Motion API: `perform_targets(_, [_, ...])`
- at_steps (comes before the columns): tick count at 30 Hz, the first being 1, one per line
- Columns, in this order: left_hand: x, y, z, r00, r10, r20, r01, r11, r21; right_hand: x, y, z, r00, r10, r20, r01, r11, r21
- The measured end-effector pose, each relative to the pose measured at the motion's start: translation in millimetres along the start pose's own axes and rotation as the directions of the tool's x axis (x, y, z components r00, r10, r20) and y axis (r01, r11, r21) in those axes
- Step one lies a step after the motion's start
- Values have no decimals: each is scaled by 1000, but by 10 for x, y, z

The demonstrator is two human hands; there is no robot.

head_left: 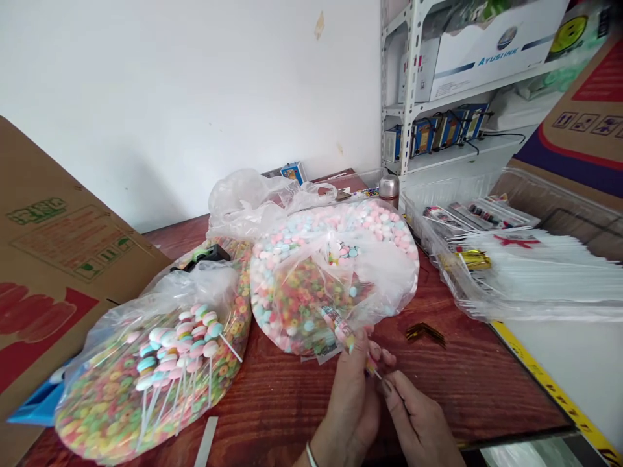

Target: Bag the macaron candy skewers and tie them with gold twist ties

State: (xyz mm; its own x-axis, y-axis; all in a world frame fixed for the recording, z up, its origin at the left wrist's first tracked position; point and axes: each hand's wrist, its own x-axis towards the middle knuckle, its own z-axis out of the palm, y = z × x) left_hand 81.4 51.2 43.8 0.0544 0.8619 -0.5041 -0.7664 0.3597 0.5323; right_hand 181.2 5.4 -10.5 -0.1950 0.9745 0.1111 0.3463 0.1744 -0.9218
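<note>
Over the wooden table, left hand and right hand pinch a wrapped lollipop (crinkly cellophane).

**Head camera, facing forward and down**

Worn on the person's head, the single view faced forward and tilted down over a red-brown wooden table. The left hand and right hand sat close, at the bottom edge; a white wall and white metal shelving stood farther back.
</note>
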Motion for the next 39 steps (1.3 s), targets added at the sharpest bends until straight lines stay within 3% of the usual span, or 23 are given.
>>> perform_targets(4, [-26, -147, -10, 999, -17, 35, 17, 1000, -1, 100, 69, 68, 996, 72, -53, -66, 992, 106])
perform_targets(10, [28, -113, -141, 997, 6, 75, -14, 994, 109, 120, 122, 119, 965, 171, -198, -101, 941, 323])
perform_targets(14, [60, -209, -263, 997, 27, 77, -42, 980, 194, 122, 153, 135, 974, 207, -87, -154, 898, 413])
perform_targets(19, [68, -299, -318, 984, 86, 155, -124, 959, 256, 149, 202, 207, 907, 410, -92, -268, 734, 624])
perform_targets(21, [66, -281, -314, 976, 124, 179, -179, 925, 335, 175, 190, 239, 894, 432, -118, -233, 674, 701])
perform_targets(24, [43, -219, -300, 963, 190, 194, -265, 807, 528, 229, 117, 238, 906, 403, -133, -161, 616, 771])
perform_targets(26, [18, -166, -292, 962, 160, 220, -259, 790, 556, 260, 39, 199, 902, 425, -72, -175, 514, 840])
perform_targets(30, [-11, -53, -298, 965, 17, 260, -105, 939, 327, 275, -113, 107, 864, 463, 198, -314, 188, 931])
perform_targets(33, [-10, -10, -330, 979, 58, 197, -129, 920, 370, 252, -138, 107, 853, 390, 348, -409, 83, 909])
perform_targets(36, [-8, -32, -367, 980, 150, 132, -196, 855, 481, 219, -110, 141, 846, 381, 372, -448, 132, 884])
perform_targets(39, [-14, -63, -365, 972, 219, 80, -228, 817, 529, 197, -107, 130, 890, 410, 199, -379, 424, 823])
